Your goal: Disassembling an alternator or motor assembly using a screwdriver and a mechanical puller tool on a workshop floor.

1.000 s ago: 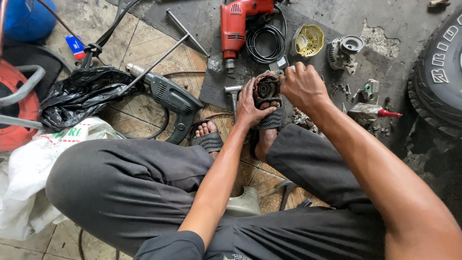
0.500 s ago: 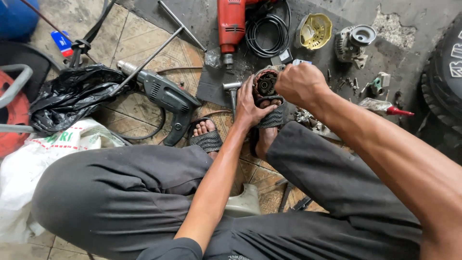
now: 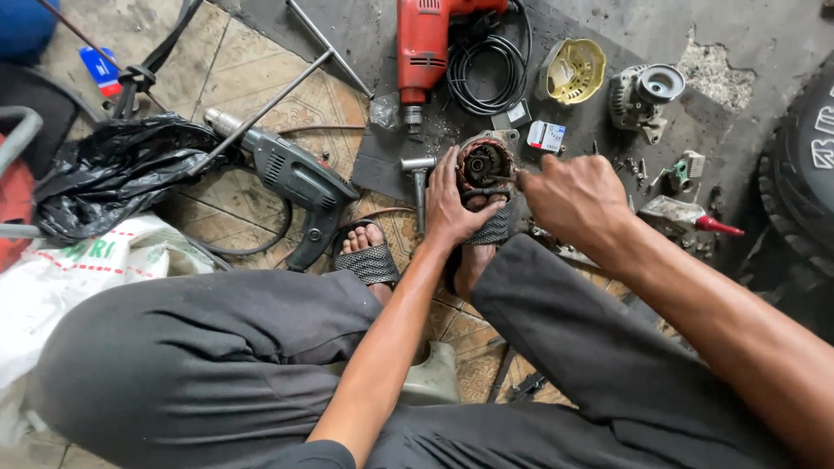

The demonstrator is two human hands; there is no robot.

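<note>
Motor housing [image 3: 483,163] | left hand [image 3: 452,204] grips | right hand [image 3: 575,195] hides tool

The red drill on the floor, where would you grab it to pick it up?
Grip the red drill around its wide body, coming down from above. It lies flat with its chuck toward the person, its handle is cut off by the picture edge, and the coiled black cord crowds one side.

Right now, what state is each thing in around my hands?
Round motor part: open face up, copper windings showing, steadied by the left hand.
Right hand: closed, fingertips at the part's rim.
Red drill: lying flat, cord coiled.
Grey drill: lying on its side.
Yellow fan cover: detached, hollow side up.
</note>
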